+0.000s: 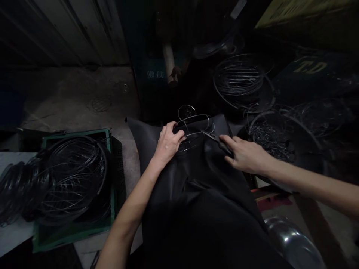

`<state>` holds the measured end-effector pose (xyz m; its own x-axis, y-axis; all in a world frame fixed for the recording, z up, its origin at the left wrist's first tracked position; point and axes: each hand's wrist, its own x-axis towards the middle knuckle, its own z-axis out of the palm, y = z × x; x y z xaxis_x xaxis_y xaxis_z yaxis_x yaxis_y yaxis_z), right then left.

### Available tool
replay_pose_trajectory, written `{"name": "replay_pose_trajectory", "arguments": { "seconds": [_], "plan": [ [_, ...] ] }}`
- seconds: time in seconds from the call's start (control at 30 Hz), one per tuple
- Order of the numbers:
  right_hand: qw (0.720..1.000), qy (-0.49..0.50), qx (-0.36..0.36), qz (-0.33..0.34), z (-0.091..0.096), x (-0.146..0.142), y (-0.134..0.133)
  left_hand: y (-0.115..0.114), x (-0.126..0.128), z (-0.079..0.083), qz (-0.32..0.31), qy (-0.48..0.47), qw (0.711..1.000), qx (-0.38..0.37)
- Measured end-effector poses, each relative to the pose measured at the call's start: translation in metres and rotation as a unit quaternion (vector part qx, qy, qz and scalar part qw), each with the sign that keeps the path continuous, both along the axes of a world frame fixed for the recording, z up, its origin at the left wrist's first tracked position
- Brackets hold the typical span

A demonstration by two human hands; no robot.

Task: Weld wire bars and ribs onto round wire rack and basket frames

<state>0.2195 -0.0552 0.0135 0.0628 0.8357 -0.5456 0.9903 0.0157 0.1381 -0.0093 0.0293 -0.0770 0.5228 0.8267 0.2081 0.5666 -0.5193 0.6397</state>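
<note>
Wire coil (193,129) flat on black cloth (196,175) | left hand (168,144) clamped on coil | right hand (245,153) grips pliers (215,141), tip pointing left

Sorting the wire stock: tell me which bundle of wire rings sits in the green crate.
The wire rings at left, inside the green crate; the other coils lie on the dark right side or under the hands.

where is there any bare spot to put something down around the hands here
Bare concrete floor lies beyond the green crate, up to the corrugated wall. A narrow strip runs between crate and black cloth. Crowded: the crate's wire rings, coils at far right, and the wire loops between the left hand and right hand.
</note>
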Motion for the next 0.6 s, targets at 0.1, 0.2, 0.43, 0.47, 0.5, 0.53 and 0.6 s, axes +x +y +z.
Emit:
{"name": "replay_pose_trajectory", "arguments": {
  "seconds": [0.1,0.2,0.43,0.47,0.5,0.53,0.6],
  "plan": [
    [0.996,-0.071,0.000,0.062,0.011,0.005,0.009,-0.004,0.007,0.006,0.017,0.001,1.000,-0.018],
    [0.988,-0.108,-0.009,0.108,0.023,0.011,0.016,-0.007,0.016,0.010,0.037,0.010,0.999,-0.017],
    [0.987,-0.127,-0.018,0.095,0.027,0.006,0.011,-0.015,0.024,0.008,0.056,0.022,0.998,-0.004],
    [0.990,-0.115,-0.019,0.079,0.026,0.005,0.010,-0.016,0.024,0.007,0.054,0.026,0.998,-0.003],
    [0.994,-0.096,-0.023,0.053,0.026,0.003,0.008,-0.017,0.024,0.007,0.052,0.029,0.998,-0.002],
    [0.997,-0.067,-0.029,0.018,0.026,0.001,0.007,-0.017,0.024,0.007,0.048,0.032,0.998,-0.001],
    [0.996,0.025,-0.043,-0.079,0.028,-0.004,0.005,-0.019,0.025,0.007,0.042,0.036,0.998,0.001]
  ]
}}
